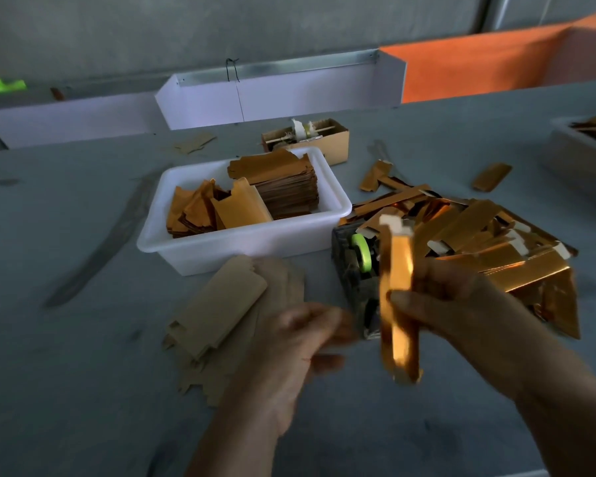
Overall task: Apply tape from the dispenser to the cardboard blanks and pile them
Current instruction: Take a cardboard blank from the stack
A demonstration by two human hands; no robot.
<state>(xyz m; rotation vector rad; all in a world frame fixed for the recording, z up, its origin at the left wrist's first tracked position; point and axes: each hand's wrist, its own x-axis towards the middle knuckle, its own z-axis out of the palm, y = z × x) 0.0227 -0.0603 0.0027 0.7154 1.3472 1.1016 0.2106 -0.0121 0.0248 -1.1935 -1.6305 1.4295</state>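
Cardboard blank point(398, 297) upright, pinched in right hand point(437, 301) fingers | left hand point(303, 342) blurred, fingers' state unclear | no legible writing

We see the right hand point(437, 297) gripping a gold folded blank point(397, 301), held upright just in front of the tape dispenser point(356, 270) with its green roll point(361, 253). Left hand point(300, 346) is blurred, fingers loosely curled, holding nothing we can make out. Pile of gold blanks point(479, 242) sits right of the dispenser. Flat brown blanks point(231, 315) lie near left on the table point(66, 373). White tub point(241, 239) farther back holds more blanks, with a small cardboard box point(327, 142) beyond it.
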